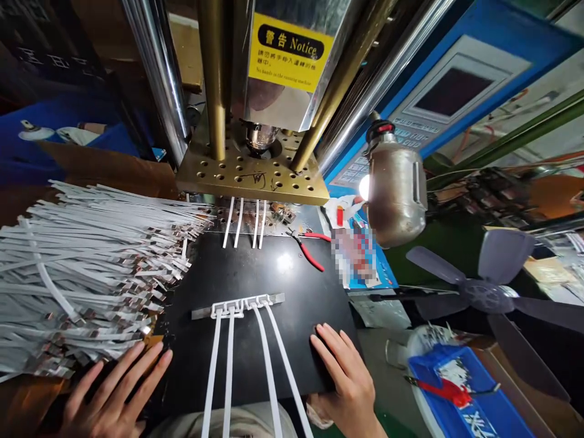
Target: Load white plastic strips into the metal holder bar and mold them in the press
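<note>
Left hand: your left hand (121,395) is by the near end of the heaped strips (91,255), fingers spread, pinching nothing; contact with the heap is unclear.
Right hand: your right hand (347,386) is at the right edge of the black tabletop (191,365), fingers slightly apart and holding nothing.
White frame: the frame (219,310) lies with the metal bar (201,313) on the tabletop between your hands; handle both together, level.
Four strips: these strips (230,365) run from the frame toward you; they look bendable, so support them and avoid tugging at the joints.
Upper strips: four ends (238,228) stick out below the drilled plate (210,182); heed the yellow notice (285,52) and keep fingers out while it runs.
Cutters: the red-handled cutters (311,255) lie beyond the frame; avoid snagging strips on them.
</note>
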A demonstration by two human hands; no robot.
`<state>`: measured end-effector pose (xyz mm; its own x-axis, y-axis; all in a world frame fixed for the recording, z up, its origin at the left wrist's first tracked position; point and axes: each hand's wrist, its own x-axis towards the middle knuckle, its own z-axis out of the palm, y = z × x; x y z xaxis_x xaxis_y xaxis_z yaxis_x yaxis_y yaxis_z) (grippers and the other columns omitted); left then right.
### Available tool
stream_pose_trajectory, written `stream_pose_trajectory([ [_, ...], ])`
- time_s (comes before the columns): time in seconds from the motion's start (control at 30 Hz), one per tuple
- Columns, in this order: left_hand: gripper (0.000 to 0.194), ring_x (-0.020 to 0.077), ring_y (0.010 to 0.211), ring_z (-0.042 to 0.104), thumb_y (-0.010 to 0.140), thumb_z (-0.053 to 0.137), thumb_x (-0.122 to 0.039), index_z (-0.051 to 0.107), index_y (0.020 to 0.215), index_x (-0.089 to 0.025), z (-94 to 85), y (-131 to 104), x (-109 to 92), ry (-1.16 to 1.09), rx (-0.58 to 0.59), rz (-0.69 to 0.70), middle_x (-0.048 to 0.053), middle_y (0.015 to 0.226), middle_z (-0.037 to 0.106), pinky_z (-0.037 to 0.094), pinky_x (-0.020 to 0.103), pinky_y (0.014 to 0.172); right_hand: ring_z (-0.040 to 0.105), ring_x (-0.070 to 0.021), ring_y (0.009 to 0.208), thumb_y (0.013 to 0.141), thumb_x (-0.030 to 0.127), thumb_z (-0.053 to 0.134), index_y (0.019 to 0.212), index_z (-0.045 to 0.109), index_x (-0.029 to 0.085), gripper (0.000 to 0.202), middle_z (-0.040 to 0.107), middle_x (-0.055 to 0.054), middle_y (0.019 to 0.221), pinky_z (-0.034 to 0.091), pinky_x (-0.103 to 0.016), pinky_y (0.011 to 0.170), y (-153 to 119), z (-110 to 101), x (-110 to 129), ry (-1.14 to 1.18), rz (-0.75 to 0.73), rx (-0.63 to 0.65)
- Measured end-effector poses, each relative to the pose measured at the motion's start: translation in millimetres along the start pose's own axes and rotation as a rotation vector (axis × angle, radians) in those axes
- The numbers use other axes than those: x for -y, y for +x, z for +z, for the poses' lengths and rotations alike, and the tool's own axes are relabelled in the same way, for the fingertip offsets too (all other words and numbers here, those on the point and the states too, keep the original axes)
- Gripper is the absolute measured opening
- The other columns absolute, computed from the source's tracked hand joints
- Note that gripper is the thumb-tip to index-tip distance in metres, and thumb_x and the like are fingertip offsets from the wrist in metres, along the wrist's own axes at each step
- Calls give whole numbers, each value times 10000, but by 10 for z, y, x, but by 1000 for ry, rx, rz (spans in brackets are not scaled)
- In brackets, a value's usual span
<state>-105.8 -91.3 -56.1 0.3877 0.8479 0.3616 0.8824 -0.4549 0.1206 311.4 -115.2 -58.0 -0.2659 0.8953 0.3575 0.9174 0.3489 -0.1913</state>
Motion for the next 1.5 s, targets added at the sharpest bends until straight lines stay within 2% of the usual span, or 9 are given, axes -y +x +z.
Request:
stream_pose_trajectory([
  [0.33, 729, 80, 1447, 251, 754, 497, -228, 402, 1469, -337, -22, 13, 1, 53, 33, 34, -9, 1340, 597, 49, 376, 1237, 528, -311, 1289, 778, 94, 512, 1503, 386, 251, 752, 501, -82, 1453, 404, -521, 1100, -25, 0, -29, 12, -7, 35],
  [0.63, 583, 197, 1217, 544, 852, 457, -238, 472, 1422, -358, -9, 47, -90, -20, -16, -57, -30, 1330, 609, 130, 393, 1221, 516, -313, 1297, 763, 51, 475, 1491, 412, 214, 749, 497, -93, 1449, 394, -520, 1098, 21, -22, -8, 27, -23, 8],
  [0.8, 556, 231, 1196, 562, 891, 392, -206, 481, 1394, -425, 21, 31, -186, -120, -64, -188, -40, 1310, 625, 203, 470, 1188, 493, -315, 1313, 707, 27, 442, 1502, 394, 210, 817, 481, -96, 1457, 374, -539, 1105, 8, 21, -6, 38, -31, 22],
  [0.93, 468, 260, 1171, 573, 945, 420, -303, 491, 1397, -403, -42, 48, -151, -163, -55, -113, -1, 1298, 635, 196, 507, 1182, 466, -340, 1328, 743, 88, 501, 1505, 383, 207, 780, 450, -122, 1476, 374, -569, 1098, 75, -185, -30, 49, -35, 119],
  [1.03, 499, 292, 1151, 577, 928, 557, -417, 505, 1410, -301, -117, 243, -114, -207, -37, 123, 64, 1286, 630, 309, 472, 1121, 398, -365, 1376, 832, 286, 634, 1463, 436, 223, 665, 429, -135, 1489, 417, -558, 1075, 308, -389, -12, 169, -53, 330],
  [1.1, 516, 283, 1100, 594, 946, 554, -446, 508, 1405, -214, -120, 473, -129, -182, -27, 232, 107, 1282, 606, 398, 408, 1020, 420, -330, 1364, 879, 369, 654, 1440, 450, 234, 612, 480, -135, 1443, 450, -505, 1061, 555, -383, 40, 297, -62, 328],
  [1.3, 339, 165, 753, 613, 1051, 301, -270, 569, 1200, -125, 69, 1095, -245, 4, 121, 94, 67, 987, 574, 437, 297, 653, 623, -238, 1006, 981, 273, 520, 1255, 618, 168, 309, 667, -136, 1126, 530, -401, 879, 1385, 101, 132, 540, -172, 171],
  [1.4, 259, 153, 706, 565, 1032, 314, -173, 570, 995, -169, 93, 1178, -218, -100, 278, 94, 25, 887, 501, 411, 286, 623, 653, -192, 846, 959, 197, 549, 1036, 735, 172, 203, 714, -94, 948, 532, -317, 785, 1684, 147, 30, 666, -264, 336],
  [1.5, 249, 173, 804, 545, 999, 330, -89, 504, 850, -190, 63, 1189, -171, -240, 407, 123, 16, 869, 476, 405, 295, 695, 677, -150, 745, 882, 167, 642, 889, 758, 169, 117, 718, -53, 852, 530, -231, 696, 1975, 204, 9, 866, -282, 635],
])
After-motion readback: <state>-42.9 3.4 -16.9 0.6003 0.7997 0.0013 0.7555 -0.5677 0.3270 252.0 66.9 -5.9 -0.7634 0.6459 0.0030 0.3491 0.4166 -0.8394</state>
